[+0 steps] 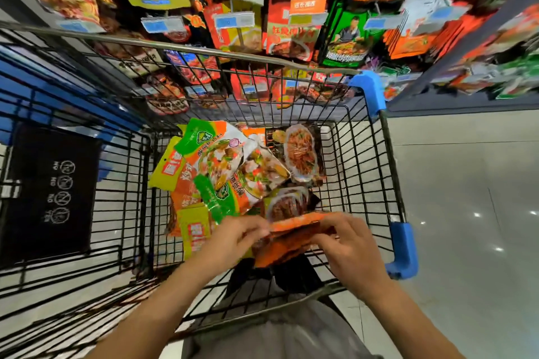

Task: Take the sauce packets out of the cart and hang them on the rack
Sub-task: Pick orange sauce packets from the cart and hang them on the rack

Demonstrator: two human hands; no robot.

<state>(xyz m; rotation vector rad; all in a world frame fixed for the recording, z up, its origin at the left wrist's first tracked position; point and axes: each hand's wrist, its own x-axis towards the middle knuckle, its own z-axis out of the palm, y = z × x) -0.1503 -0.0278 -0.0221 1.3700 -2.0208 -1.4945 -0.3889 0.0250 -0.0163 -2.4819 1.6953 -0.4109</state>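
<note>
A wire shopping cart (364, 172) stands below me with several sauce packets (233, 166) piled on its floor, green, orange and yellow ones. Over the cart's near end, both hands hold a small stack of orange packets (288, 242). My left hand (233, 237) pinches the stack's left edge. My right hand (350, 245) grips its right side, fingers curled round it. The rack (291, 26) beyond the cart is full of hanging packets with blue price tags.
Blue plastic corner guards (404, 248) sit on the cart's right rim. A black folded child seat panel (52, 192) with white symbols is at the left. Pale tiled floor (466, 198) lies to the right of the cart.
</note>
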